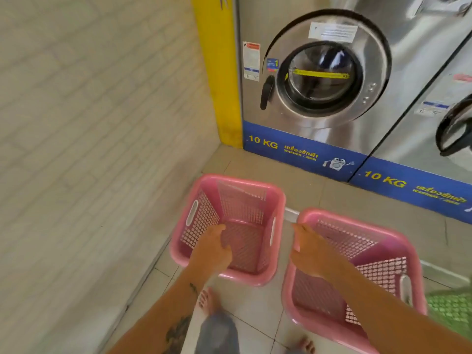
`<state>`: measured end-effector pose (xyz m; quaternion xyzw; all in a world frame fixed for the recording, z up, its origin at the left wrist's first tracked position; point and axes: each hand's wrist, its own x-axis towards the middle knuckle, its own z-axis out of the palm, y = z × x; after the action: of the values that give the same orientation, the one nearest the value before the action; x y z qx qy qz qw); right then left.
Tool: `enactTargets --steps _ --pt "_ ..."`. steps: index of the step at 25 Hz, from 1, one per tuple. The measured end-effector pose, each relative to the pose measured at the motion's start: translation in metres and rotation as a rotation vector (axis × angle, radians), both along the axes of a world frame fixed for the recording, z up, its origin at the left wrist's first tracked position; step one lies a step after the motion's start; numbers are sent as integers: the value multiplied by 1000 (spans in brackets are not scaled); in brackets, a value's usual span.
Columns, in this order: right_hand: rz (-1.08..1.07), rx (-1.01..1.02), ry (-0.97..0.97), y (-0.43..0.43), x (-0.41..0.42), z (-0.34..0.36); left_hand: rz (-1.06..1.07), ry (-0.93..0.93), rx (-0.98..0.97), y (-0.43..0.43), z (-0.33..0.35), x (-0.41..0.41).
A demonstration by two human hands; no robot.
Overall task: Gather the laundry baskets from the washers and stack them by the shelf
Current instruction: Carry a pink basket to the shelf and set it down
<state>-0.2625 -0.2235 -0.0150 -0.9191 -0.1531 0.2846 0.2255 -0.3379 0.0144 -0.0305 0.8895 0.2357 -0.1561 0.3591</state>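
Hands reached over two pink baskets: left hand point(212, 247) on near basket point(255, 277) rim, right hand point(310, 254) at second basket point(378, 226); grip unclear on both.

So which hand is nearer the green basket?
Right. The right hand is over the pink basket beside the green basket; the left hand is farther off.

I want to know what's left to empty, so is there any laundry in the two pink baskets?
No, the left pink basket and the right pink basket both show bare mesh bottoms with nothing inside.
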Motion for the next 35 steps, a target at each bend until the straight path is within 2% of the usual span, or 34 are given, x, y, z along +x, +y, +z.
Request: enactTargets --steps 5,9,12,15,19,25,30,35 --pt "-159 -60 38 58 45 -84 -187 18 175 86 -90 61" --pt "-240 -212 -16 94 66 -173 -312 -25 354 163 -169 99" --pt "-257 -335 -144 104 80 -228 -401 17 451 209 -225 116" --pt "-241 -379 -151 108 89 -265 -470 -11 513 228 -261 124" --pt "-298 -453 -140 112 92 -280 -477 -56 480 226 -284 121" --pt "-147 -465 -203 115 114 -243 -344 -59 375 228 -250 119" --pt "14 -387 -242 125 93 -160 -171 18 383 240 -154 59" --pt "120 -166 -282 115 42 -71 23 -7 449 205 -42 -49"
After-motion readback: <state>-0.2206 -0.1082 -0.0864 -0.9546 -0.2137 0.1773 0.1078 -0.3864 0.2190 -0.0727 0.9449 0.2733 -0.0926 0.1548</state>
